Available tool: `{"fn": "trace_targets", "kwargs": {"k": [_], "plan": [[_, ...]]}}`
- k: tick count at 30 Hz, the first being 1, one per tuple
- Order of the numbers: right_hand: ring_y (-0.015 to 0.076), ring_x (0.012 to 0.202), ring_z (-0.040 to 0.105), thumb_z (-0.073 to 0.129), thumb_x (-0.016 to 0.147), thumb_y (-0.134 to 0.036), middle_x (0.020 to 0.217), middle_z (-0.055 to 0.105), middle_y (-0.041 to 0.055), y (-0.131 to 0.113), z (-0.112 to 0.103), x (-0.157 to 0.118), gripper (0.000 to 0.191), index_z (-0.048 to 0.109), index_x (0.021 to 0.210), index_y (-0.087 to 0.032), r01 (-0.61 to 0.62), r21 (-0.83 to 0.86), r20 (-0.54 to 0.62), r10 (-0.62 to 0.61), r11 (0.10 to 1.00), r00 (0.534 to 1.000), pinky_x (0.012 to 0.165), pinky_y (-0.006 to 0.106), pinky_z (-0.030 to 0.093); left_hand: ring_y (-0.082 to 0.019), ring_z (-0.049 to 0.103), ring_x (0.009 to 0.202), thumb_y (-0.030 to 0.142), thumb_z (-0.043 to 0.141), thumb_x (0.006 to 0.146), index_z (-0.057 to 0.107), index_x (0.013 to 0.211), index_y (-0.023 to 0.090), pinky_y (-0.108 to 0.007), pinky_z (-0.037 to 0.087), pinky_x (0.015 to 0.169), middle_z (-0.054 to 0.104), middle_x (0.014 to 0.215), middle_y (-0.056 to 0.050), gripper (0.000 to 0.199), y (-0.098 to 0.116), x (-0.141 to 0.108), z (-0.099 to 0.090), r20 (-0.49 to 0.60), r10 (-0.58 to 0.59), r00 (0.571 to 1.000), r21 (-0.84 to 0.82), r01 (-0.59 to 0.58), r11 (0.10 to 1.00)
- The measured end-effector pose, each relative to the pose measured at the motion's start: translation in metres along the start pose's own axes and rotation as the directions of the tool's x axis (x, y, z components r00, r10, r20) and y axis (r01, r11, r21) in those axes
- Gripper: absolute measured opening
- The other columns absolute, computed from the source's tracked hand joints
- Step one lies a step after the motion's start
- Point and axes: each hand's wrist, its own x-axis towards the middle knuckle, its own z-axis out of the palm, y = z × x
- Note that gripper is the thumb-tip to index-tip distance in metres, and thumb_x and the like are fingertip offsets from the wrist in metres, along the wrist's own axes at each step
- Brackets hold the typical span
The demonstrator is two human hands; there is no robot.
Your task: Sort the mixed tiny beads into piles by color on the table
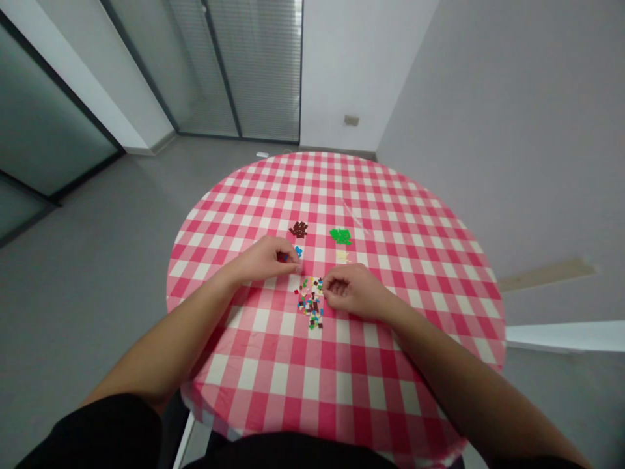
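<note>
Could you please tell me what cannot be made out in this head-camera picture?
In the head view:
Small blue pieces: partly hidden behind the bare left hand.
Left fingertips: too small to tell whether they pinch a piece.
Bare right hand: its curled fingers hide whether it holds anything.
Pile of small multicoloured pieces: too small and crowded to count.
Black left sleeve: cut off by the bottom edge.

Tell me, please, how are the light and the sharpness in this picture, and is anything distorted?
Head view: soft light, brightest along the upper blinds; head view: dim shadow on the tablecloth beside the left forearm; head view: mixed pile slightly soft, its smallest pieces hard to tell apart; head view: the walls lean outward, suggesting wide-angle distortion.
</note>
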Motion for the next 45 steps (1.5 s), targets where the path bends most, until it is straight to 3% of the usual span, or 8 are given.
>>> {"fn": "trace_targets", "kwargs": {"k": [6, 12, 19, 32, 45], "plan": [[0.0117, 0.056, 0.059, 0.067, 0.073, -0.019, 0.064, 0.065, 0.0007, 0.005, 0.006, 0.003, 0.005, 0.065, 0.076, -0.017, -0.068, 0.308, -0.155, 0.12, 0.949, 0.981, 0.052, 0.023, 0.046, -0.012, 0.063, 0.071, 0.027, 0.068, 0.083, 0.076, 0.082, 0.017, -0.024, 0.046, 0.066, 0.072, 0.079, -0.004, 0.013, 0.013, 0.005, 0.021, 0.036, 0.11, 0.993, -0.059, -0.107, 0.992], [0.0141, 0.065, 0.064, 0.079, 0.072, -0.038, 0.072, 0.066, 0.0022, 0.009, 0.011, 0.008, 0.027, 0.061, 0.08, -0.019, -0.015, 0.539, -0.266, 0.187, 0.842, 0.946, 0.062, 0.028, 0.055, -0.012, 0.063, 0.07, 0.025, 0.065, 0.084, 0.076, 0.085, 0.019, -0.024, 0.046, 0.064, 0.072, 0.08, -0.005, 0.013, 0.016, 0.007, 0.031, -0.018, 0.132, 0.991, -0.056, -0.133, 0.989], [0.0148, 0.067, 0.064, 0.082, 0.073, -0.042, 0.074, 0.067, 0.0027, 0.011, 0.013, 0.009, 0.031, 0.062, 0.08, -0.019, 0.026, 0.543, -0.28, 0.152, 0.839, 0.948, 0.062, 0.029, 0.054, -0.012, 0.062, 0.068, 0.024, 0.064, 0.085, 0.076, 0.082, 0.018, -0.024, 0.045, 0.064, 0.07, 0.074, -0.004, 0.014, 0.02, 0.006, 0.032, -0.009, 0.131, 0.991, -0.053, -0.131, 0.99], [0.0156, 0.065, 0.063, 0.082, 0.071, -0.048, 0.073, 0.068, 0.0033, 0.014, 0.015, 0.01, 0.035, 0.064, 0.079, -0.019, 0.009, 0.509, -0.323, 0.181, 0.861, 0.929, 0.062, 0.03, 0.053, -0.012, 0.062, 0.067, 0.025, 0.066, 0.083, 0.075, 0.082, 0.016, -0.025, 0.046, 0.061, 0.07, 0.077, -0.005, 0.012, 0.017, 0.006, 0.036, -0.094, 0.126, 0.988, -0.127, -0.137, 0.982], [0.0159, 0.065, 0.064, 0.079, 0.073, -0.04, 0.072, 0.069, 0.0038, 0.01, 0.014, 0.01, 0.026, 0.065, 0.078, -0.018, -0.04, 0.441, -0.321, 0.199, 0.897, 0.926, 0.061, 0.03, 0.053, -0.012, 0.058, 0.066, 0.019, 0.062, 0.077, 0.072, 0.073, 0.017, -0.025, 0.044, 0.062, 0.069, 0.074, -0.004, 0.012, 0.02, 0.007, 0.032, -0.11, 0.121, 0.987, -0.035, -0.125, 0.991]]}}
